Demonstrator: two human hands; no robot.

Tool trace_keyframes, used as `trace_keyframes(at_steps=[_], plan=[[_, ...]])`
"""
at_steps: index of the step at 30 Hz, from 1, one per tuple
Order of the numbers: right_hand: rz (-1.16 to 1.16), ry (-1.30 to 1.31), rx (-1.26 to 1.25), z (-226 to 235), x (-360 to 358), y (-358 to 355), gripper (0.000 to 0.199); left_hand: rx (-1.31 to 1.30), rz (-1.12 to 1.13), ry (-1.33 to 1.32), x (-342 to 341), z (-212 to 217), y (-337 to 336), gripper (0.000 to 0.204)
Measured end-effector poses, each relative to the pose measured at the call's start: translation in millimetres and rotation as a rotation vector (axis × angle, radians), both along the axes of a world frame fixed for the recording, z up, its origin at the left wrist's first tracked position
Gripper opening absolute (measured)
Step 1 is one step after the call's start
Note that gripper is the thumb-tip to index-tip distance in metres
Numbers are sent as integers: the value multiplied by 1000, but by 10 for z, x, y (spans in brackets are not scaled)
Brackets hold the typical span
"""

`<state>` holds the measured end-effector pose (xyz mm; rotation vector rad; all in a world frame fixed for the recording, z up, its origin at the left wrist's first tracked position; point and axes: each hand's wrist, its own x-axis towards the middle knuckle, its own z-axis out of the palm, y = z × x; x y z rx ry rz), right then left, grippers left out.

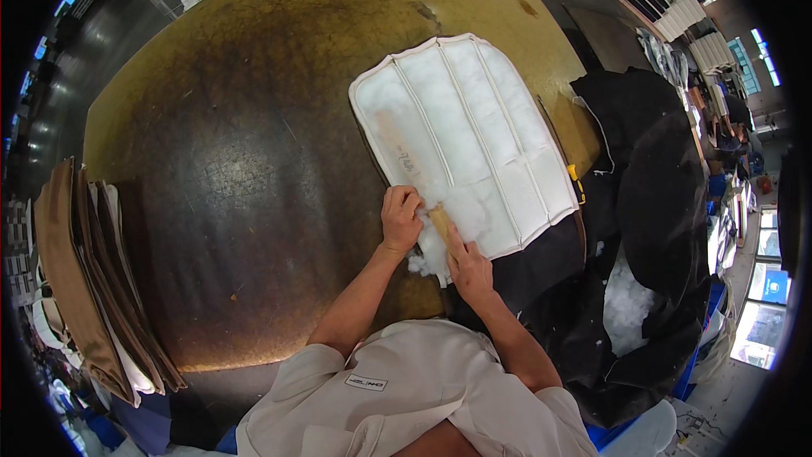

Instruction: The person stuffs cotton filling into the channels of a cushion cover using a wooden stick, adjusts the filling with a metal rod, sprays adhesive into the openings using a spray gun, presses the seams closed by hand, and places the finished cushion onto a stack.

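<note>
My right hand (470, 272) grips a flat tan stick (440, 223), seemingly tucking fluffy white stuffing (465, 208) into the white ribbed fabric cushion (470, 118) at one o'clock; the next push needs my left hand (401, 222), curled, pinch unclear, steadying its edge.

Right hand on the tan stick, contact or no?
Touching. The head view shows the right hand wrapped round the lower end of the tan stick, fingers along it with no gap visible.

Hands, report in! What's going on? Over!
Right hand grips tan stick. Left hand at edge of cushion. Loose fluff between hands.
</note>
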<state>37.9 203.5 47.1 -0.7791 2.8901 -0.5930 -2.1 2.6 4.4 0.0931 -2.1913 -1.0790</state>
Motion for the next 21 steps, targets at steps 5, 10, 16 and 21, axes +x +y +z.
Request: trace_keyframes(at_steps=[5, 10, 16, 21], plan=[[10, -21, -61, -4, 303, 422, 71, -3, 11, -13, 40, -53, -56, 29], [-3, 6, -19, 91, 66, 102, 69, -7, 3, -23, 43, -11, -27, 29], [-56, -59, -45, 211, 559, 617, 70, 8, 2, -24, 44, -69, -20, 28], [-146, -182, 20, 920, 1312, 1380, 70, 52, -31, -52, 19, -58, -13, 29]])
